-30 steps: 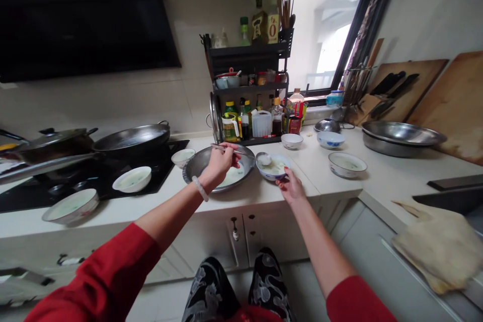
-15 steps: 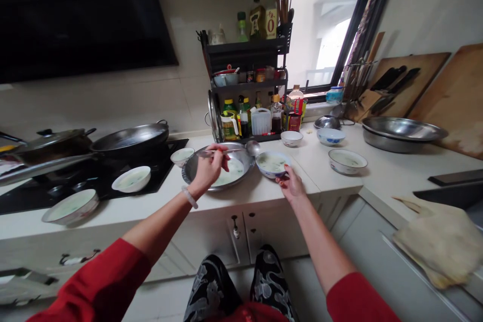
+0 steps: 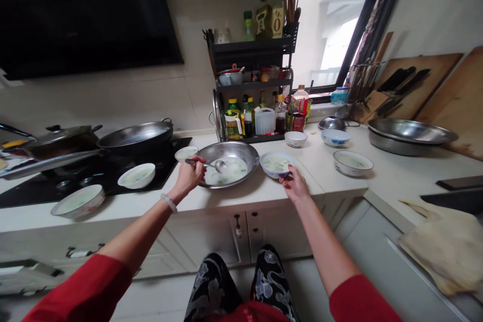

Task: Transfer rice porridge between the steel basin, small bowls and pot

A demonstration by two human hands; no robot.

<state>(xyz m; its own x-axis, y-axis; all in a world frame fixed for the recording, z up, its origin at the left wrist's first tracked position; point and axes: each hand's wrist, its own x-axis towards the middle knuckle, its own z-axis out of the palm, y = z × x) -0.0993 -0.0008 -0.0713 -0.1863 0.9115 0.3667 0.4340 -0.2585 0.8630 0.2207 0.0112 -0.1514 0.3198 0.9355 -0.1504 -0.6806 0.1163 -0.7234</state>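
My left hand (image 3: 189, 176) is closed on the handle of a metal ladle (image 3: 211, 164). The ladle's scoop rests over pale liquid inside a wide steel basin (image 3: 247, 151) on the white counter. My right hand (image 3: 295, 187) grips the near rim of a small blue-and-white bowl (image 3: 276, 165) filled with the same pale liquid, just right of the basin. A white bead bracelet circles my left wrist.
Filled bowls stand around: a small one (image 3: 186, 153) behind the basin, two (image 3: 136, 175) (image 3: 78, 200) at the left near the hob, one (image 3: 352, 162) at the right. A wok (image 3: 136, 137) sits on the hob. A bottle rack (image 3: 252, 85), steel basins (image 3: 409, 133) and cutting boards line the back.
My left hand has drawn the ladle back from above the blue-and-white bowl to the left and lowered it into the steel basin. My right hand has stayed on the bowl's rim.
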